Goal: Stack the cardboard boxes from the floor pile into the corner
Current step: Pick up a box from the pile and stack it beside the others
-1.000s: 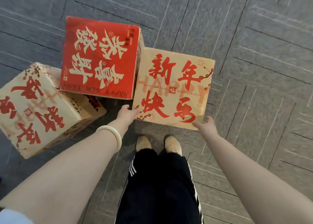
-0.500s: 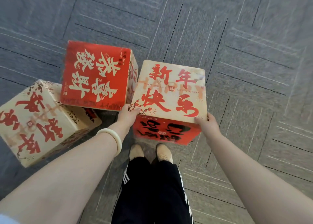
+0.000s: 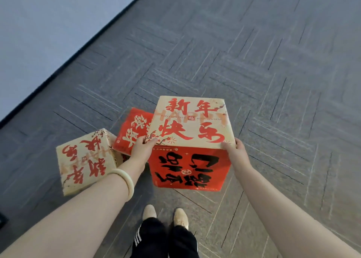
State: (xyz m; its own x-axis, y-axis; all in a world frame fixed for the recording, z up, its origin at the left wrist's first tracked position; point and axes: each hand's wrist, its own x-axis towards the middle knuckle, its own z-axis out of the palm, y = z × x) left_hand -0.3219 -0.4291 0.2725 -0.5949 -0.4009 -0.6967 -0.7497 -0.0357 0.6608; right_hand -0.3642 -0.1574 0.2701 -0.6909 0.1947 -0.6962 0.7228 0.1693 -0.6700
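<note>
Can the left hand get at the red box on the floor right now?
Probably not yet: the left hand and right hand both grip the lifted box, which partly covers the red box.

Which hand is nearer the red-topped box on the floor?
Left. The left hand grips the held box at its near left corner, right beside the red-topped box. The right hand grips the opposite corner, with the held box between.

Both arms reach forward — left hand (image 3: 141, 150) and right hand (image 3: 237, 154) clamp the held box (image 3: 190, 126).
</note>
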